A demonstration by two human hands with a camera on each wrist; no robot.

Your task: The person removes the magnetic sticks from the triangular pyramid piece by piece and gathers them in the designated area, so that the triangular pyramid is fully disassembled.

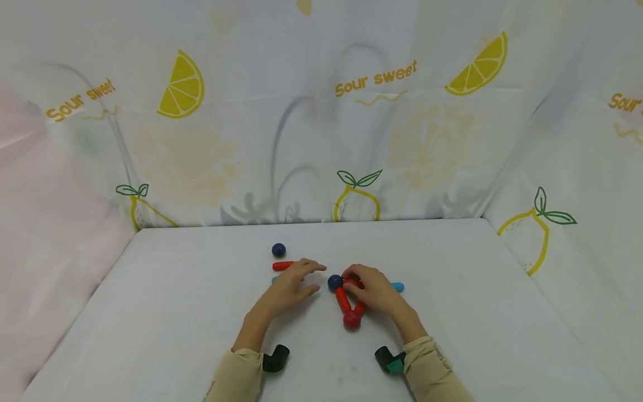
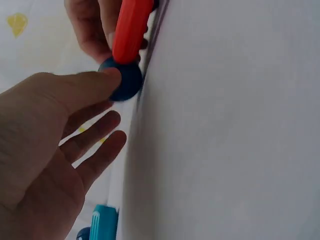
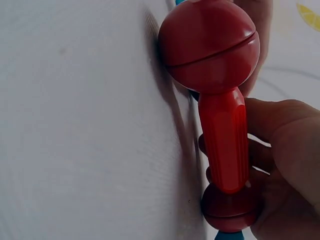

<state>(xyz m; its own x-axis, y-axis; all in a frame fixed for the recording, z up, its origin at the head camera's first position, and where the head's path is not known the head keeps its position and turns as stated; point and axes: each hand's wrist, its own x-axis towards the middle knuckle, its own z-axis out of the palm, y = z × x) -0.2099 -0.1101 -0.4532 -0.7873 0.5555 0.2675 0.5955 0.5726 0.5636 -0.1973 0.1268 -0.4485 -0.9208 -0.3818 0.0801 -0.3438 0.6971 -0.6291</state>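
A toy triangle of red rods (image 1: 343,300) joined by balls lies on the white table. Its corners are a dark blue ball (image 1: 335,282), a near red ball (image 1: 351,320) and another red ball (image 3: 232,206), with a light blue rod (image 1: 398,287) extending from that last one. My right hand (image 1: 375,288) grips the triangle from the right, thumb and fingers around its rods and partly hiding them. Just left of the blue ball, my left hand (image 1: 293,286) has its fingers spread and holds nothing; in the left wrist view its thumb overlaps the ball.
Beyond my left hand lie a loose dark blue ball (image 1: 278,250) and a red rod (image 1: 282,266). A light blue rod (image 2: 104,223) is partly covered by that hand. Printed cloth (image 1: 311,139) hangs behind the table's far edge.
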